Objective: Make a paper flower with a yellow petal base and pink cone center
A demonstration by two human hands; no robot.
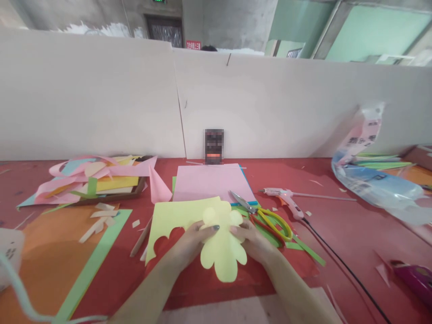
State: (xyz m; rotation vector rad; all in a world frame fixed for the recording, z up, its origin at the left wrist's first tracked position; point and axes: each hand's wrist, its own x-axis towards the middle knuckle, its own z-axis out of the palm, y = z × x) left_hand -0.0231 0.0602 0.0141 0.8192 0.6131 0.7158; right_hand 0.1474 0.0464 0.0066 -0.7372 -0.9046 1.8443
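Left of the yellow flower (222,252): orange sheet (50,256) with green strip (94,265), then a heap of paper scraps (94,177) further back on the red surface (337,234).

Centre: both hands hold the flower cut-out above the surface. Left hand (194,240) closed on its left edge, thumb on top; right hand (251,240) pinching the right edge. Behind the flower, the yellow sheet (175,220) it matches, with a scalloped cut-out, and a pink sheet (211,182).

Right of the flower: scissors (266,216), glue gun (286,200) with cord, plastic bag (371,175).

Risk, as I judge it: thin petals could crease or tear under a tight pinch; the gun's cord lies close to the right forearm and could snag.

Hard to see: fingers under the flower; the blurred object by the wall; a purple item cut off at the right edge.
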